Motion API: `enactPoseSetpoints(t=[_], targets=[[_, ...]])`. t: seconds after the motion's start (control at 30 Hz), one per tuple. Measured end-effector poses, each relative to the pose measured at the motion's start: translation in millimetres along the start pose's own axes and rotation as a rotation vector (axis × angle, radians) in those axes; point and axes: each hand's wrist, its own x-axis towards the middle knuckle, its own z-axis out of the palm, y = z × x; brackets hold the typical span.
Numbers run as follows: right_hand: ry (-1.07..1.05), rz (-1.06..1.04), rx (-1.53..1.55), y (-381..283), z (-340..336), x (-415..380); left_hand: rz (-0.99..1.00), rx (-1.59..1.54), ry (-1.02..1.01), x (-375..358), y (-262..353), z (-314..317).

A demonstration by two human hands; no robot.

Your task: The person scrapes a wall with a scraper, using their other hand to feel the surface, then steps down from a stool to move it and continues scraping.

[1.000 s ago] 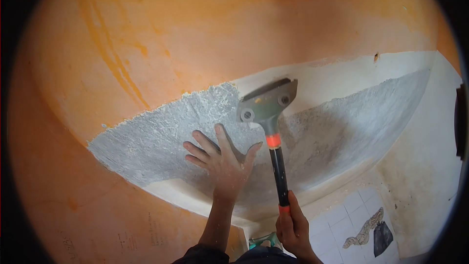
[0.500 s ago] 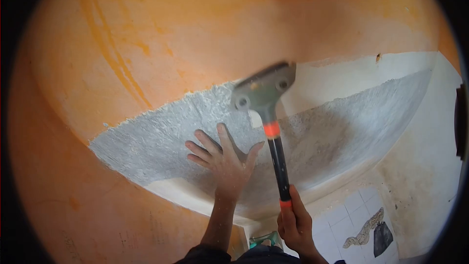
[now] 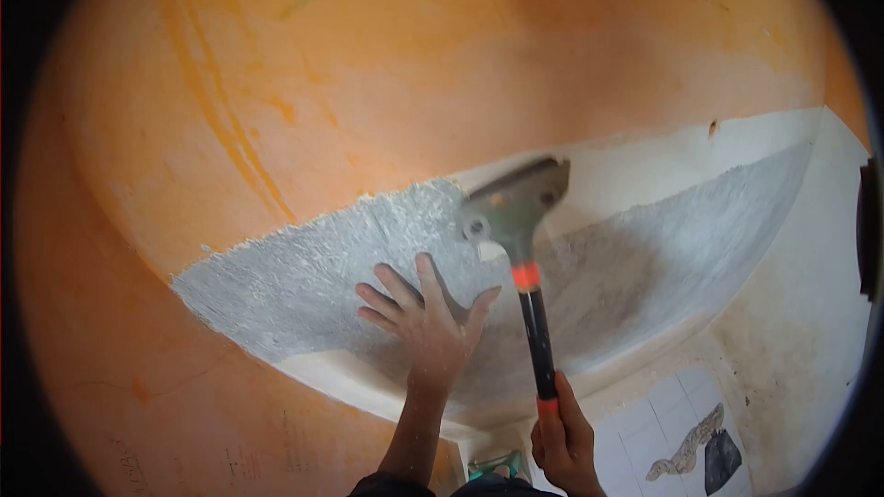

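Note:
My right hand (image 3: 564, 442) is wrapped round the lower grip of a long-handled scraper (image 3: 516, 213), which has a black shaft with orange bands and a wide grey head with round knobs. The head lies over the wall at the meeting of the grey rough band (image 3: 304, 290) and the smooth white strip (image 3: 635, 166). My left hand (image 3: 428, 331) is open against the grey band, fingers spread, left of the shaft. It holds nothing.
Orange paint covers the upper wall (image 3: 414, 83) and the side wall (image 3: 138, 313). Below on the right is a tiled floor (image 3: 635, 446) with a patterned cloth (image 3: 691, 442) and a dark bag-like thing (image 3: 722, 462). A green object (image 3: 497, 465) shows at the bottom.
The scraper head and my right hand have shifted downward and slightly right. My view has tilted a little, so the wall sits lower too. My left hand stays spread on the wall.

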Motion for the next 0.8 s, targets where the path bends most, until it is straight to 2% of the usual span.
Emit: enactPoseSetpoints(t=[0.03, 0.1, 0.2, 0.3, 0.33, 0.43, 0.5, 0.57, 0.63, 0.8], targets=[[0.02, 0.115, 0.008, -2.3, -0.9, -3.5, -0.003, 0.001, 0.012, 3.7, -0.7, -0.5], [0.04, 0.099, 0.004, 5.9, 2.1, -0.5, -0.005, 0.006, -0.017, 0.6, 0.6, -1.4], [0.035, 0.015, 0.014, 5.8, 2.7, 7.3, -0.026, -0.011, -0.043, 1.0, 1.1, -3.1], [0.031, -0.207, -0.194, -4.2, 1.6, 7.4, -0.015, 0.094, -0.043, -1.3, 1.5, -0.4], [0.017, 0.006, -0.112, -2.3, -2.2, 4.9, -0.017, 0.088, -0.045, -1.6, 3.1, -0.4], [0.022, -0.013, -0.12, -1.3, -4.2, 4.5, -0.044, 0.066, -0.081, 2.3, 1.7, -3.0], [0.019, -0.035, -0.135, -0.4, -8.0, 6.1, 0.002, 0.017, 0.029, 0.0, 0.2, 2.6], [0.016, -0.038, -0.152, -7.4, -15.7, 3.3, -0.007, 0.009, 0.021, 0.4, 1.0, 2.7], [-0.009, 0.08, -0.083, -24.0, -16.7, -1.3, -0.003, 0.017, 0.008, 0.1, 0.8, -1.6], [-0.004, 0.007, -0.074, -6.1, -21.7, 7.3, -0.031, 0.108, -0.03, -0.2, 4.2, -0.9]])
